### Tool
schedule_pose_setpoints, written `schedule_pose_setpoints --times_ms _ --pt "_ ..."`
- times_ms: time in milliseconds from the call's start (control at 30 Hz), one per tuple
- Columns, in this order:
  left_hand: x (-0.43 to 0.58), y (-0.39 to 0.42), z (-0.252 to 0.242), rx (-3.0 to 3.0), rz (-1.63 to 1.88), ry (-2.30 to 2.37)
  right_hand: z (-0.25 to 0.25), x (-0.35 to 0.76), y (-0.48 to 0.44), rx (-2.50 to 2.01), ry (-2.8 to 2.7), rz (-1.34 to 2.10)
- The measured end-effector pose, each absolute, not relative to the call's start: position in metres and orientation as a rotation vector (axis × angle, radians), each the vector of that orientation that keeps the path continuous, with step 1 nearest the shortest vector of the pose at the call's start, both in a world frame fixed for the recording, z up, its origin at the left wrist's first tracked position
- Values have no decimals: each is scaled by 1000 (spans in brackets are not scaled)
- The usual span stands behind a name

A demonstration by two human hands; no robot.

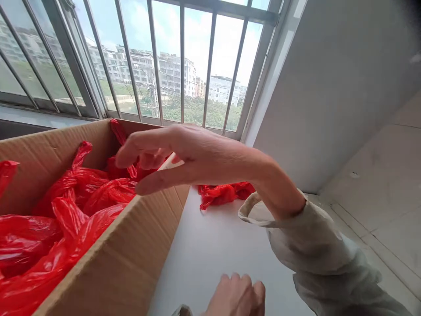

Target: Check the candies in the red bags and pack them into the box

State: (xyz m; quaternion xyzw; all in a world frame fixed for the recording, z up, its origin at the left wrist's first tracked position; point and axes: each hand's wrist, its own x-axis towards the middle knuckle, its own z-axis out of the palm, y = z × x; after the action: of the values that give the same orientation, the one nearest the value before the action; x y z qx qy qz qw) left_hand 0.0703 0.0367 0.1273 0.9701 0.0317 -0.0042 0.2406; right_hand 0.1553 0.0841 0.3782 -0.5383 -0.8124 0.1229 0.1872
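My right hand (184,153) reaches in from the right over the near edge of a cardboard box (131,254), fingers apart and holding nothing. Below its fingertips, several knotted red plastic bags (82,188) fill the box. My left hand (237,296) is low in the view, over a white table (210,245), with its fingers curled; whether anything is inside them is hidden. More red plastic (223,193) lies on the table beyond the box, partly behind my right wrist.
A barred window (180,66) stands behind the box, with buildings outside. A grey wall (322,79) is on the right, with a tiled floor (378,197) below it.
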Motion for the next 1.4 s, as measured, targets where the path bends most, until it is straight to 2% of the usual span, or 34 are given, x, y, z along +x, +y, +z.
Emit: schedule_pose_setpoints --times_ms 100,233,333,467,600,767,1000,1200,1400 --pt "63 54 146 2717 -35 174 337 229 66 -1546 -2156 317" --pt "54 70 174 2675 -36 372 239 293 65 -1868 -1812 287" --pt "58 75 188 2639 -176 512 173 303 82 -1976 -1677 162" --pt "65 81 190 2635 -218 561 123 298 110 -2080 -1553 7" --pt "71 95 182 2638 -155 554 98 299 121 -2142 -1457 -71" --pt "89 121 166 2655 -64 484 77 303 92 -2098 -1367 -111" --pt "139 135 136 2719 389 378 60 289 32 -1934 -1215 -176" --pt "172 124 110 2706 444 285 40 279 11 -1854 -1075 -213" --pt "177 141 108 2619 499 318 42 296 -4 -1842 -1032 -163"
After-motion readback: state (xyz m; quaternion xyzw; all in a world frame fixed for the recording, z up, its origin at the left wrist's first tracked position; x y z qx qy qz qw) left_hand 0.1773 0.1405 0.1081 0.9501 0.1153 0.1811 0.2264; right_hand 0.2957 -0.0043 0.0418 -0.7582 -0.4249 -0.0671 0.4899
